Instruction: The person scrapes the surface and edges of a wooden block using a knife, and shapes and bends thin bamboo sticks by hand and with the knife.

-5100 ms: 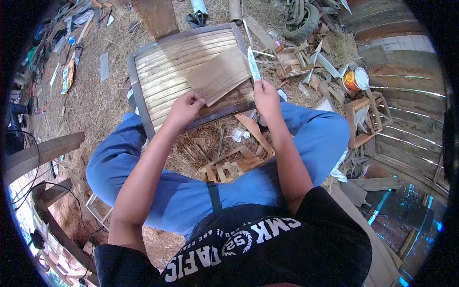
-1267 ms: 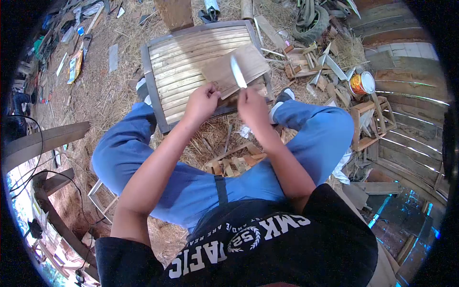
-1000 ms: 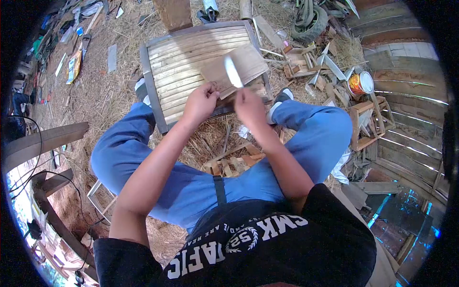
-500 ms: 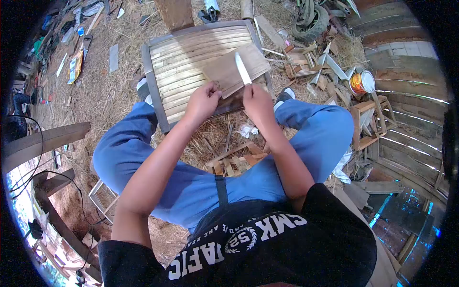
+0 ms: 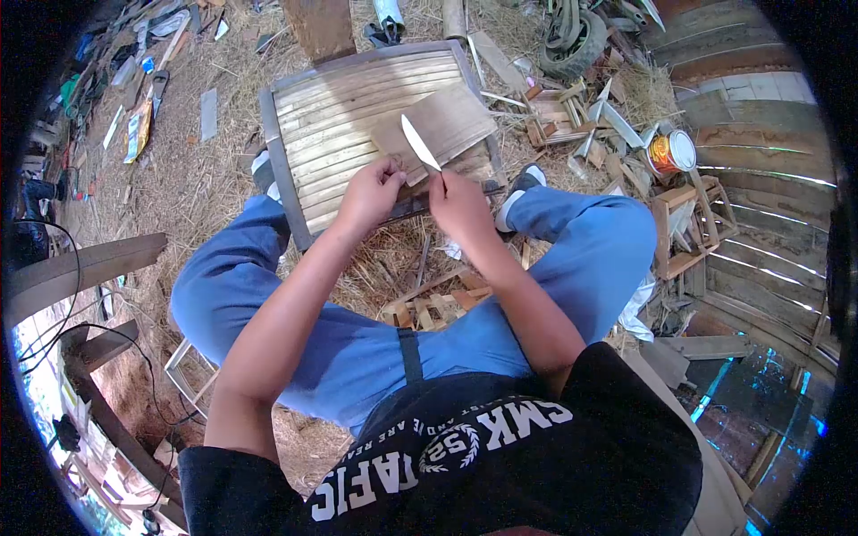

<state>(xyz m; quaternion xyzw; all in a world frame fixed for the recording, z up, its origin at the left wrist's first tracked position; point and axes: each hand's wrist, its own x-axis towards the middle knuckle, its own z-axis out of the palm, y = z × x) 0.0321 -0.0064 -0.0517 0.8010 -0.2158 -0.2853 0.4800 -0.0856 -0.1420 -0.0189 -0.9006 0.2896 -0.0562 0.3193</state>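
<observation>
A knife (image 5: 416, 141) is in my right hand (image 5: 458, 204), its bright blade pointing up and to the left. My fingers wrap round its handle, which is mostly hidden. Under the blade lies a flat brown board (image 5: 458, 127), resting at an angle on a framed slatted wooden panel (image 5: 317, 165). My left hand (image 5: 375, 186) is closed in a pinch by the board's lower left edge. Something small and brownish shows at its fingertips, too small to name. The two hands are close together but apart.
A wooden post (image 5: 320, 29) stands at the panel's far edge. To the right are a tyre (image 5: 572, 46), scrap wood, a paint can (image 5: 672, 152) and a wooden frame (image 5: 686, 228). A yellow packet (image 5: 138, 130) lies on the straw-covered ground at left.
My right hand has moved left and slightly down with the knife, bringing it closer to my left hand. The blade now tilts further left. The whole view has shifted slightly.
</observation>
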